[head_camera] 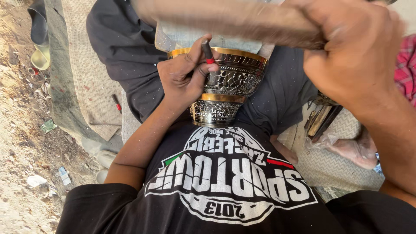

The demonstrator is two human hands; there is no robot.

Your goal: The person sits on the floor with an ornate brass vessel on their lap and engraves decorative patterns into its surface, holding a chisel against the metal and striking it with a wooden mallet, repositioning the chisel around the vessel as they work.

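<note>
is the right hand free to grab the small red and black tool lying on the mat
Probably not. The right hand is closed round a wooden handle, and the small tool lies on the mat beyond the left hand and the engraved metal vessel.

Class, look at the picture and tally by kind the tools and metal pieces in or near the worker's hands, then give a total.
Engraved metal vase: 1
Punch tools with red band: 2, one in the left hand, one on the mat
Wooden mallet handle in the right hand: 1
Total: 4
</note>
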